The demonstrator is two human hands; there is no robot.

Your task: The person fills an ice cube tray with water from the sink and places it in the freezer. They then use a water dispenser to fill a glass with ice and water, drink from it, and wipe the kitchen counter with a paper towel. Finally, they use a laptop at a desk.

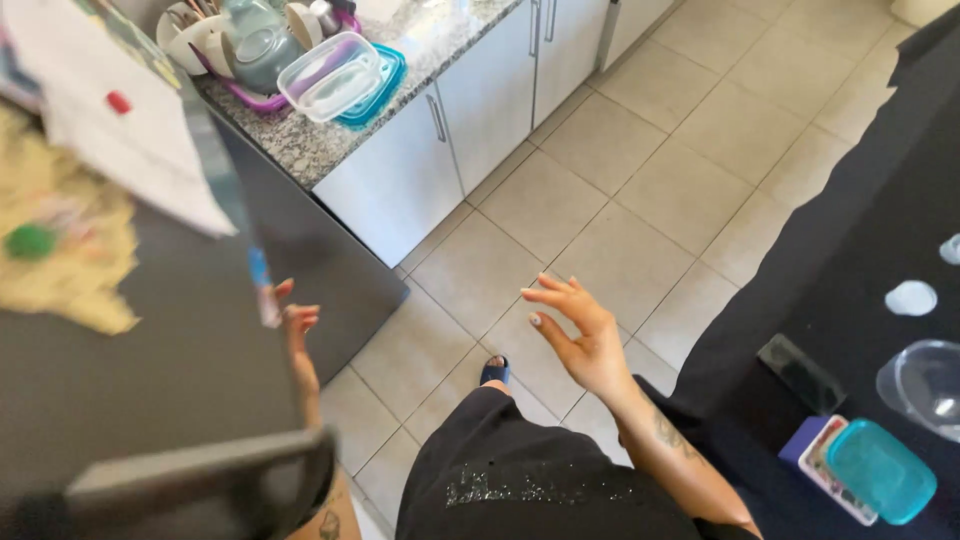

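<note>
My left hand [295,325] rests with its fingers on the edge of a dark grey fridge door [150,360], near its long handle [200,480]; most of the hand is hidden behind the door. My right hand [578,335] hovers open over the tiled floor, fingers spread, holding nothing. Papers [120,110] and magnets hang on the fridge door.
A granite counter [330,140] at the back holds a dish rack with clear and teal plastic containers [335,75]. White cabinets [480,110] stand below it. At the right, a black-covered table [860,280] carries a phone, a clear bowl [925,385] and a teal-lidded box [880,470].
</note>
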